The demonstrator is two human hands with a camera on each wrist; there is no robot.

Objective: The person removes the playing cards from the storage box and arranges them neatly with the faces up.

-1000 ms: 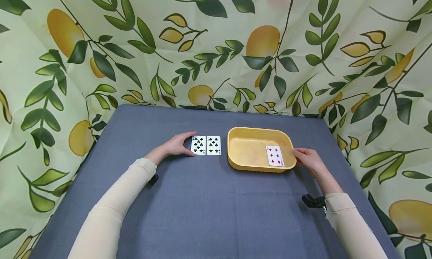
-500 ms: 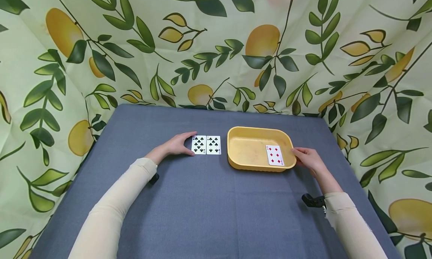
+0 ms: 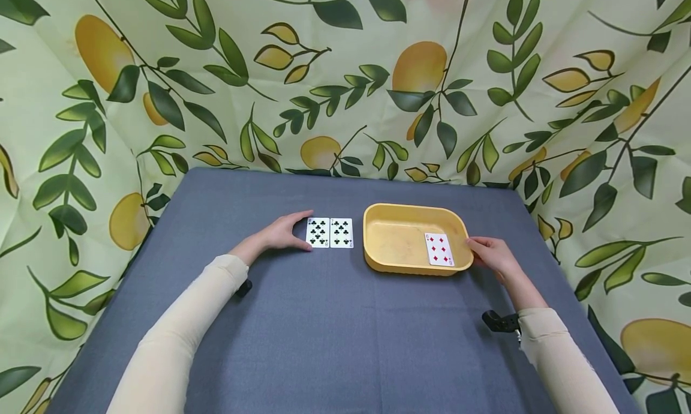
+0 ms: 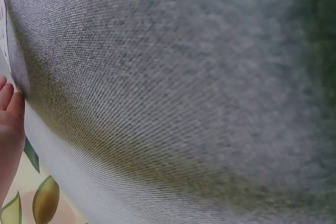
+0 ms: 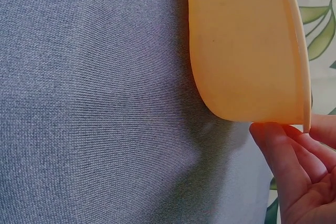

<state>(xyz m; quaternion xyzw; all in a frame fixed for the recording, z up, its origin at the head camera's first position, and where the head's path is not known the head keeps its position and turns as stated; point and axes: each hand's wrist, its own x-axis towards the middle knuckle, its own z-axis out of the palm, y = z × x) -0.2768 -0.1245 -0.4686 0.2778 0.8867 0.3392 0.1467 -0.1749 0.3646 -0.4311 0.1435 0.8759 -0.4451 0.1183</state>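
Two playing cards with black clubs, a left card (image 3: 318, 232) and a right card (image 3: 342, 233), lie face up side by side on the blue-grey cloth. My left hand (image 3: 278, 231) rests at the left card, thumb at its lower left corner and a finger at its upper left. In the left wrist view only part of the left hand (image 4: 9, 124) shows. A yellow plastic tray (image 3: 399, 264) stands right of the cards, a red diamonds card (image 3: 439, 249) face up inside it. My right hand (image 3: 492, 257) pinches the tray's right end; its wall (image 5: 247, 51) fills the right wrist view.
The table (image 3: 324, 342) is covered with a smooth blue-grey cloth. Behind and at both sides hangs a curtain (image 3: 345, 72) printed with leaves and yellow fruit. A dark strap (image 3: 501, 321) sits at the right wrist.
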